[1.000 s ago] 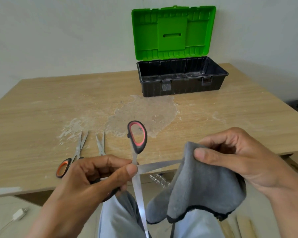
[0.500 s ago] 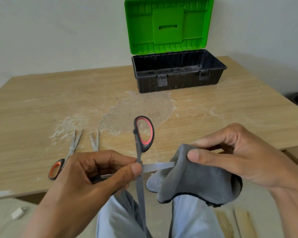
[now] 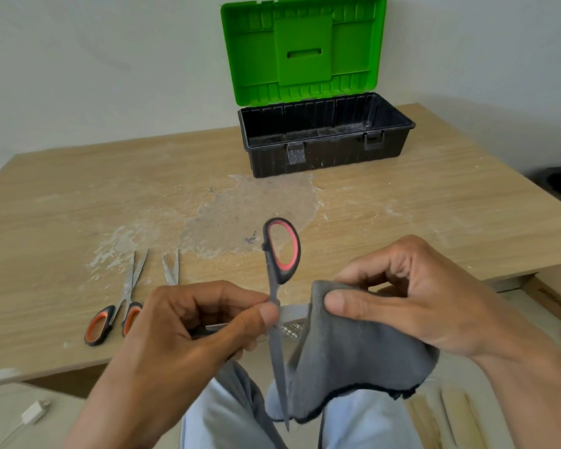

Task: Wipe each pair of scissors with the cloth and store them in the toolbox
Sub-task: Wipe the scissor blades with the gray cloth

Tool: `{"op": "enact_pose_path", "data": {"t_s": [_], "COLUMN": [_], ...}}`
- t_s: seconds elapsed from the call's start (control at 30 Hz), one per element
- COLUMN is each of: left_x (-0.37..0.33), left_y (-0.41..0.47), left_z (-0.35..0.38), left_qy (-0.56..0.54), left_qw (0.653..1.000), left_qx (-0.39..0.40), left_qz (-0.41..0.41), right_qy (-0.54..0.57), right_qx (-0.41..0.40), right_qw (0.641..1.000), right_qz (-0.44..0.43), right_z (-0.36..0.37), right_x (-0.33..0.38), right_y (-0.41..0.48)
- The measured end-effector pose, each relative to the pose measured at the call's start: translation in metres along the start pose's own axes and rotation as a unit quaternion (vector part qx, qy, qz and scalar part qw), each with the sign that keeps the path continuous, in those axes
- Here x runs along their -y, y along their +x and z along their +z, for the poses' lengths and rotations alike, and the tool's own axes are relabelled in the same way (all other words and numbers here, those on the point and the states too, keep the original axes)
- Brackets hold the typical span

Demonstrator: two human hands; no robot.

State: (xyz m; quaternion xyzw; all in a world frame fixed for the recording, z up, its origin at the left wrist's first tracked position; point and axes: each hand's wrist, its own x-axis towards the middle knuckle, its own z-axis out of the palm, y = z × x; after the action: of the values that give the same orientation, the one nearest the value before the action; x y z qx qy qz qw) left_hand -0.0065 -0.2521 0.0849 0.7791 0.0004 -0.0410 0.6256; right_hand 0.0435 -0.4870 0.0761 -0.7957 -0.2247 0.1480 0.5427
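Scissors [image 3: 280,275] with black-and-red handles are held wide open in the air over the near edge of the worktop [image 3: 78,205], above the person's lap. The left hand [image 3: 188,328] pinches them near the pivot between thumb and fingers. The right hand [image 3: 412,296] pinches the grey cloth [image 3: 353,361] folded over the sideways blade [image 3: 293,311]. The two hands are close but not touching. The main danger is that the right thumb presses through one thin layer of cloth onto a cutting edge, so a hard or crooked stroke could slice fabric and skin. The other blade [image 3: 279,367] points straight down between the knees, so if the left pinch slips, the tip would likely fall toward a leg. With only the pivot held, the blades could also swing shut on the left fingers. A second pair [image 3: 127,290] lies flat on the worktop to the left, and the blade tips of a third pair [image 3: 172,267] show behind the left hand. Both are near enough that a careless elbow could knock them off. The toolbox [image 3: 331,153] stands open at the far side, well apart, so carrying the scissors there with the blades open would be a further risk.
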Motion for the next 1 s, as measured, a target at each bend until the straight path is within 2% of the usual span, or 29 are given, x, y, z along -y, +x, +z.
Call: {"op": "enact_pose_path", "data": {"t_s": [0.23, 0.43, 0.6, 0.8, 1.0], "left_x": [0.001, 0.005, 0.016, 0.015, 0.003], "left_y": [0.008, 0.008, 0.008, 0.016, 0.020], "left_z": [0.012, 0.003, -0.007, -0.004, 0.021], "left_qy": [-0.025, -0.053, -0.107, -0.241, -0.286], "left_qw": [1.000, 0.997, 0.989, 0.939, 0.906], "left_qx": [0.012, -0.049, -0.093, -0.241, -0.291], "left_qz": [0.016, 0.026, 0.029, 0.055, 0.109], "right_qy": [0.001, 0.043, 0.122, 0.168, 0.133], "right_qx": [-0.024, -0.065, -0.093, -0.077, -0.055], "right_qw": [0.999, 0.997, 0.988, 0.983, 0.990], "right_qz": [-0.025, -0.021, -0.008, -0.011, -0.012], "right_z": [0.009, 0.000, -0.010, -0.013, -0.008], "right_x": [-0.001, -0.007, -0.010, -0.011, -0.005], "right_y": [0.007, 0.006, 0.004, 0.002, 0.006]}}
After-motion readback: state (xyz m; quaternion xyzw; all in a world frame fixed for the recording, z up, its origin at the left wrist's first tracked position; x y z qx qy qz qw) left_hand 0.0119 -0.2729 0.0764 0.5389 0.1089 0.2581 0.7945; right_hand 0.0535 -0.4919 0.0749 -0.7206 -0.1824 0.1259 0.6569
